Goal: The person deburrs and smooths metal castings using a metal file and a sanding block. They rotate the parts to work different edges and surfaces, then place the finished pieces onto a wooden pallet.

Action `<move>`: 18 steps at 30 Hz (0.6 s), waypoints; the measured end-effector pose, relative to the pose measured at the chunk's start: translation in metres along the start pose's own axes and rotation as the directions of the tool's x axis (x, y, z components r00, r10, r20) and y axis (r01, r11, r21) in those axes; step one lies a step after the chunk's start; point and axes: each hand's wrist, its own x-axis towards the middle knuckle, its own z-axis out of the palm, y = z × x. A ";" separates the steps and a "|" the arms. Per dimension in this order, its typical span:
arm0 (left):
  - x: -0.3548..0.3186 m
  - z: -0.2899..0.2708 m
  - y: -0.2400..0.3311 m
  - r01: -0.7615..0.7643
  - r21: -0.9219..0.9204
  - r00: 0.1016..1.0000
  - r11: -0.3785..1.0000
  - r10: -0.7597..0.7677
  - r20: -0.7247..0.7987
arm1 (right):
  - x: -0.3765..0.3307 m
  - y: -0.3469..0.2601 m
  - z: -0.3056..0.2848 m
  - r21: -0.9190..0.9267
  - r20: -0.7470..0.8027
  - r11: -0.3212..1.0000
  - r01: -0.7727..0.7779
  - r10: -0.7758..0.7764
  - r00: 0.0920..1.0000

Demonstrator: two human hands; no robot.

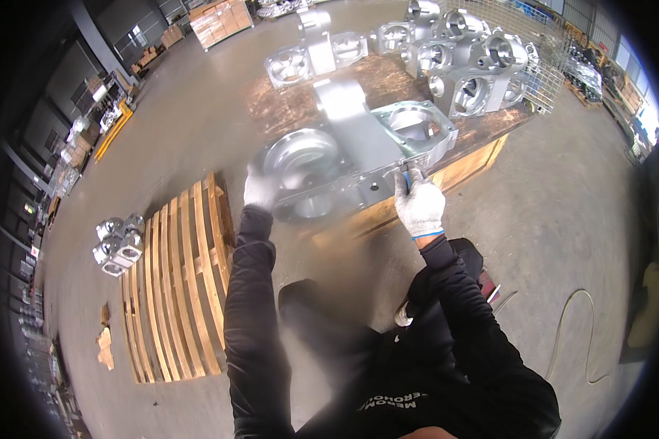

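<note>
A large silver metal casting with round openings and a raised upright arm lies at the near edge of a wooden bench top. My left hand, in a white glove, is at the casting's left end; motion smears its fingers, so their grip cannot be told. Against the front face, right of a small dark hole, is my right hand, in a white glove with a blue cuff. Its fingers are closed round something small, with a bit of blue showing between them, too hidden to name.
More silver castings stand at the bench's back right, beside a wire mesh cage. Another casting sits at the back left. A slatted wooden pallet is on the floor at left, near small metal parts. A hose lies at right.
</note>
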 end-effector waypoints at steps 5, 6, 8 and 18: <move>-0.002 0.003 0.004 0.030 -0.010 0.999 1.000 -0.030 0.020 | -0.003 -0.017 0.008 -0.068 -0.134 0.998 0.015 -0.024 0.991; -0.005 0.003 0.008 0.042 -0.022 0.999 0.999 -0.041 0.010 | -0.005 -0.021 0.008 -0.076 -0.135 0.997 -0.007 -0.003 0.991; -0.011 0.000 0.016 0.106 -0.042 0.994 0.994 -0.106 0.008 | -0.007 -0.028 0.008 -0.103 -0.100 0.995 -0.002 -0.008 0.995; -0.009 0.001 0.021 0.103 0.144 0.994 0.984 -0.097 -0.043 | -0.022 -0.074 0.006 -0.043 -0.034 0.998 0.045 -0.047 0.998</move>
